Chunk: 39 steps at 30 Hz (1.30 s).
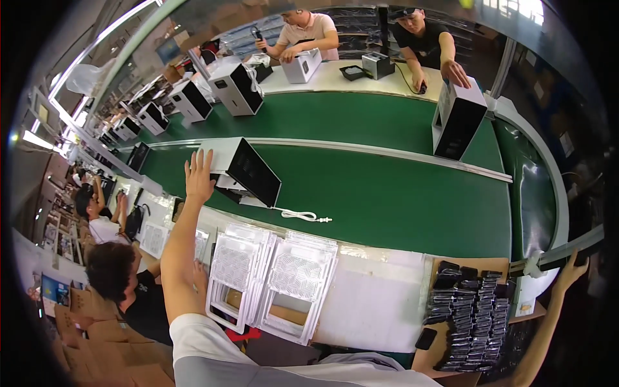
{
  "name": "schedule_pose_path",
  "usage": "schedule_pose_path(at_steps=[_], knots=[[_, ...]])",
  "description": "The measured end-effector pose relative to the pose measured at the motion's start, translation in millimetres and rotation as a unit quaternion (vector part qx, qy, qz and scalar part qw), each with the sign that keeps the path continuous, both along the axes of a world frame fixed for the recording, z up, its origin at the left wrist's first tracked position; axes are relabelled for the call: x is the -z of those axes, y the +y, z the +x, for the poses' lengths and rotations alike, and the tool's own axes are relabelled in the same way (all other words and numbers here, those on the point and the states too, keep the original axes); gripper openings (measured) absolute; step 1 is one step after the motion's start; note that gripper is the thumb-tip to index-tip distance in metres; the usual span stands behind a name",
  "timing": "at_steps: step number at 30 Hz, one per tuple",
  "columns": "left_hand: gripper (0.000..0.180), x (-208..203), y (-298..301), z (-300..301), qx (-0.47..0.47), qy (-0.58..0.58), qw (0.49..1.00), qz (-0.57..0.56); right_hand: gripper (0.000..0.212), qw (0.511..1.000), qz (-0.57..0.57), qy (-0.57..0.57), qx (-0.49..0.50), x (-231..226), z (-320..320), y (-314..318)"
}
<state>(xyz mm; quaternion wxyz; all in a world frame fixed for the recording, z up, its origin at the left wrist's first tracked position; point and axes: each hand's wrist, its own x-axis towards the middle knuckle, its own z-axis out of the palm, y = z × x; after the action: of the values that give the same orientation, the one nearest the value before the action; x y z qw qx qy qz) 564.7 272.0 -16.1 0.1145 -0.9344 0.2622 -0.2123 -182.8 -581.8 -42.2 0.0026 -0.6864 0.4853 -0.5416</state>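
My left hand point(198, 177) lies with fingers spread against the white side of a boxy appliance point(255, 171) with a black front. The appliance stands on the green conveyor belt point(387, 200), its lower side open. A white power cord point(300, 215) with a plug trails from it over the belt. Far to the right, my right hand point(570, 271) is at the metal rail point(561, 250) by the belt's end, fingers apart, holding nothing that I can see. White patterned plastic panels point(296, 277) lie stacked in front of me.
Many small black parts point(474, 316) sit on cardboard at right, beside a black phone-like slab point(425, 338). Across a metal divider point(361, 149), another belt carries similar appliances point(237, 89). Two people work opposite; one touches a tall unit point(461, 119). A black-shirted person point(145, 293) is at my left.
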Motion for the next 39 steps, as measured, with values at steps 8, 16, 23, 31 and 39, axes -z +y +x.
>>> schedule_pose_path(at_steps=[8,16,23,31,39], knots=[[0.082,13,-65,86,0.071,0.002,0.990,0.125,0.047,0.936,0.285,-0.031,-0.205,48,80,266],[0.084,-78,-202,-14,0.224,0.060,0.972,0.034,0.063,0.485,0.726,-0.052,-0.486,155,203,470],[0.093,-174,-288,-169,0.313,0.151,0.937,0.024,0.116,0.322,0.792,-0.376,-0.357,131,259,409],[0.069,-76,-361,-238,0.463,0.346,0.815,0.050,0.049,0.560,0.645,-0.307,-0.420,124,177,391],[0.060,106,-428,-273,0.425,0.474,0.757,0.143,0.034,0.664,0.622,-0.127,-0.394,139,154,435]])
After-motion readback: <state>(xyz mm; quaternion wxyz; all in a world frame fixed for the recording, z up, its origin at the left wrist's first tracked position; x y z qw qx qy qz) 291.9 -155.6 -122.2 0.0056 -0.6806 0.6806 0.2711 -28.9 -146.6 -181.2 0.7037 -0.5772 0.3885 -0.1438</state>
